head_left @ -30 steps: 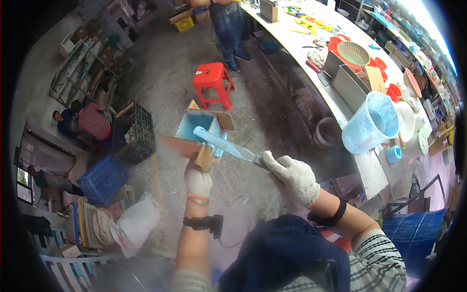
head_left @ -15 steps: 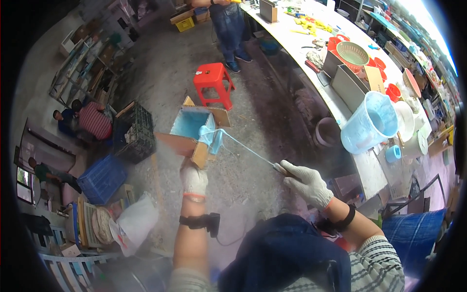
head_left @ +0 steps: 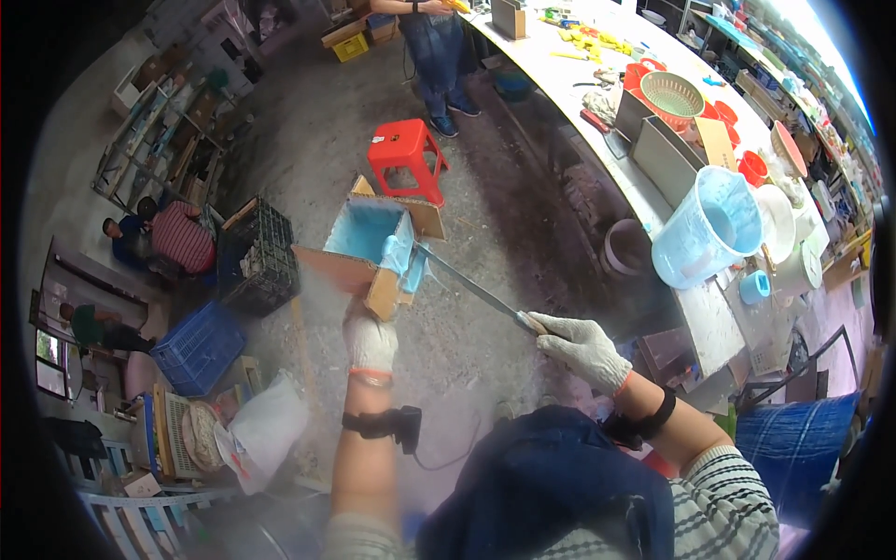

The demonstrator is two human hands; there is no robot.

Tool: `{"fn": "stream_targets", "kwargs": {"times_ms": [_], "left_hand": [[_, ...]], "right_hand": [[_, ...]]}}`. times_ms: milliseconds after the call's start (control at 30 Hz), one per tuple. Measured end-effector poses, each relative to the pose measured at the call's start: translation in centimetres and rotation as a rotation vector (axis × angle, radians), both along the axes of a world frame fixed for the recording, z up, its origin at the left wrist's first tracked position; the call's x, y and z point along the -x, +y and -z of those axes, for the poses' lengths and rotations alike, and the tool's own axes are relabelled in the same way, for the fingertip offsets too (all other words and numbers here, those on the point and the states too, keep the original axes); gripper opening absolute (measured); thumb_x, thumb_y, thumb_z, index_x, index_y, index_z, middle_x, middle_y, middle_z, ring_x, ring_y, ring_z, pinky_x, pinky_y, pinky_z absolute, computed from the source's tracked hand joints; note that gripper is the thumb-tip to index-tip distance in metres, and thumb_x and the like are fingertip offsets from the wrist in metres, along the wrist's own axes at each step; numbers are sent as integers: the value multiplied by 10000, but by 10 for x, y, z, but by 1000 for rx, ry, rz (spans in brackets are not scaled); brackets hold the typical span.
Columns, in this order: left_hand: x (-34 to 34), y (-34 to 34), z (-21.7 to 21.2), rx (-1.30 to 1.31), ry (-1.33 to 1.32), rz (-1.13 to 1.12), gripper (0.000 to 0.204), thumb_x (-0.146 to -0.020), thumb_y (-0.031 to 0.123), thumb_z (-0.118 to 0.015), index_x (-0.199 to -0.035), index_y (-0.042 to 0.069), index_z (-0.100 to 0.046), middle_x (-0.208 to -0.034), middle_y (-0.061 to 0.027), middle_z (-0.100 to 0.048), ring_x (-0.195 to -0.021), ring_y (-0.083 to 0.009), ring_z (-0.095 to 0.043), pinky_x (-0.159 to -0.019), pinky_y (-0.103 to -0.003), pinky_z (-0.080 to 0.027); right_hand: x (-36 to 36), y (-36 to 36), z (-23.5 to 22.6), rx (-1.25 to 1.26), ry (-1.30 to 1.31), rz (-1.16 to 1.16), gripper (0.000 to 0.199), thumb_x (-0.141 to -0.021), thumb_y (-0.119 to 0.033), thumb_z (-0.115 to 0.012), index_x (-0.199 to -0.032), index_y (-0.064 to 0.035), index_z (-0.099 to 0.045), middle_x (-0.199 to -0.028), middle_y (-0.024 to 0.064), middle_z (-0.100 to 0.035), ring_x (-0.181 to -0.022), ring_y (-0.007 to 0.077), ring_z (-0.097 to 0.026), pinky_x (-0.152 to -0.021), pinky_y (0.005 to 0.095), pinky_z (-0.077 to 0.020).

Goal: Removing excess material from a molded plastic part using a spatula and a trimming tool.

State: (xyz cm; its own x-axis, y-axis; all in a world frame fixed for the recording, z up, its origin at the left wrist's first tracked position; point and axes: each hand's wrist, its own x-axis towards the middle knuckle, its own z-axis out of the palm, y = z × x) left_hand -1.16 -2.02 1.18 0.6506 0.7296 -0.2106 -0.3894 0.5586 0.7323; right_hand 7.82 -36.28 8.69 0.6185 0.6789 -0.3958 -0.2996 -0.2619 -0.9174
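- Left hand (head_left: 371, 343) is gripping blue-lined box (head_left: 359, 229), nearside of red stool (head_left: 398, 140).
- Right hand (head_left: 586, 351) is gripping spatula (head_left: 478, 290).
- Blue paste (head_left: 398, 254) is apparently being applied; next stroke is likely requiring steady support.

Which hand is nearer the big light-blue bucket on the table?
Right. The right hand, holding a blade, is lower and left of the bucket in view; the left hand is farther left, beneath the box.
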Motion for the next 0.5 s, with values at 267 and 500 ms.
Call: {"fn": "stream_targets", "kwargs": {"times_ms": [267,500], "left_hand": [[-7,1,-2,-20,36,-22,325,-984,123,-526,-1233,-85,-534,-1138,-152,-616,-1025,-264,-642,-893,-371,-534],[-7,5,3,1,25,4,333,-987,138,-529,-1240,-78,-528,-1133,-154,-616,-1017,-263,-644,-879,-359,-537]], "right_hand": [[6,-3,5,-60,86,-12,436,-942,-216,-653,-1364,-121,-602,-805,-64,-535,-656,36,-411,-585,198,-380],[12,-5,14,-70,217,-21,428,-945,-223,-654,-1356,-113,-607,-752,-39,-523,-573,36,-388,-489,202,-327]]}}
